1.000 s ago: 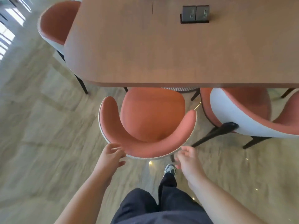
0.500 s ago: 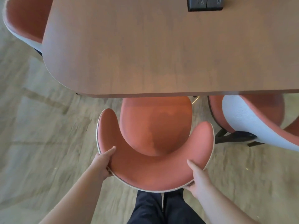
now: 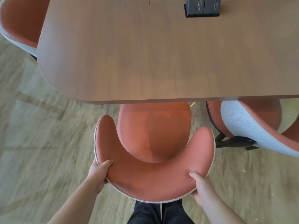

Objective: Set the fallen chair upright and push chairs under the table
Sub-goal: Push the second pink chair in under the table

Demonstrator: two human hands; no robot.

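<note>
So both hands are clamped on the curved backrest of the orange chair (image 3: 153, 159), one on each side. The left hand (image 3: 98, 172) wraps the rim at about 8 o'clock of the chair with the thumb on the orange padding, and the right hand (image 3: 200, 186) grips at about 4 o'clock, thumb on top, fingers tucked under the pale edge. The chair stands upright, its seat front partly tucked under the near edge of the wooden table (image 3: 145, 54), backrest sticking out toward the person's dark trousers (image 3: 160, 214).

At 3 o'clock, a second chair (image 3: 252, 126) lies tipped over, showing its light grey back shell and dark legs. A third chair (image 3: 19, 23) sits at 10 o'clock by the table's corner. A black socket box (image 3: 202, 7) is set into the tabletop at 1 o'clock; its markings are too small to read. No brand shows anywhere.
</note>
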